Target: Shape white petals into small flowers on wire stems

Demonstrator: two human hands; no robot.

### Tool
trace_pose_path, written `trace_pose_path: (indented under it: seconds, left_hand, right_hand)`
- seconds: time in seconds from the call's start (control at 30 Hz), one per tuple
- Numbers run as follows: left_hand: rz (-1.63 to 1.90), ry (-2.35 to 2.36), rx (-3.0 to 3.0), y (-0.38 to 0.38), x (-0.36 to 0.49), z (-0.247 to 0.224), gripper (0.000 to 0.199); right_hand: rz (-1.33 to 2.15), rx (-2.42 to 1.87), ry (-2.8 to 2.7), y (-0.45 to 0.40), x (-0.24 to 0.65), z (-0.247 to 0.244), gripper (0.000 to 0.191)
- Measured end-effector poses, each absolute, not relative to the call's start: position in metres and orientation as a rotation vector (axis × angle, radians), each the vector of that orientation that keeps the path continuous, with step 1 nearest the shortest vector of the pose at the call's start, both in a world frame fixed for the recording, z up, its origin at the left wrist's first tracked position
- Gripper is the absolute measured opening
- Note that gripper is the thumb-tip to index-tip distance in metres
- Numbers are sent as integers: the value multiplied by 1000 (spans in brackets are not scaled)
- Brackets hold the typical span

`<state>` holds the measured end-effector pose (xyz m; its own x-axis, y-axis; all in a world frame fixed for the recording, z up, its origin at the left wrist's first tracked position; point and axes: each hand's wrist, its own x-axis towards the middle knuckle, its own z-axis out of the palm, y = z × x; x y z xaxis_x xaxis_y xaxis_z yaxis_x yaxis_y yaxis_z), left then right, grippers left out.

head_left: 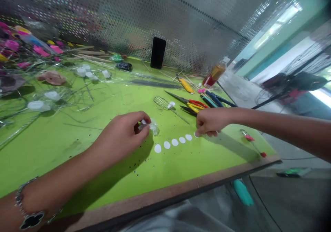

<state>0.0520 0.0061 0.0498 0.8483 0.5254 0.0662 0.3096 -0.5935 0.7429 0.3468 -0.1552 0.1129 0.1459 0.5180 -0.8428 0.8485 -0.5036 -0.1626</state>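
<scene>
On the green tabletop [103, 176], several white discs [175, 142] lie in a slanting row. At the row's right end, my right hand [210, 121] has its fingers pressed together on a further white disc [196, 134], partly covered by the fingertips. My left hand [129, 128], left of the row, pinches a crumpled clear plastic piece [154, 126] between thumb and forefinger. Beyond the discs lies a wire loop [160, 102] with a small white flower [171, 104] on its stem. Small dark specks are scattered near the row.
Red-handled pliers [198, 103], a yellow cutter [185, 85] and a bottle [214, 75] are at the back right. A phone [158, 53] leans on the perforated panel [124, 21]. Wires and pink pieces [40, 50] crowd the left. The wooden edge [165, 199] runs in front.
</scene>
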Motion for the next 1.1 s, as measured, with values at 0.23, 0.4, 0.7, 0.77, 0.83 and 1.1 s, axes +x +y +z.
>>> trace_pose_path:
  seconds: [0.23, 0.4, 0.7, 0.77, 0.83, 1.1]
  left_hand:
    - [337, 628, 2263, 4, 53, 53, 30]
    - [347, 611, 2262, 4, 54, 50, 27]
    - [316, 618, 2293, 6, 54, 50, 31]
    - [316, 615, 2293, 7, 54, 50, 31]
    - [317, 617, 2292, 7, 54, 50, 30]
    - [343, 612, 2276, 4, 53, 51, 27]
  right_hand:
    - [-1737, 2332, 944, -188, 359, 91, 73]
    - [-1836, 2412, 1025, -201, 365, 92, 64]
    - [-1314, 2237, 1389, -181, 350, 115, 53]
    - [-1193, 2188, 1433, -174, 345, 116, 46]
    - [-1130, 2145, 1466, -170, 342, 116, 39]
    - [-873, 2034, 1739, -174, 349, 121, 20]
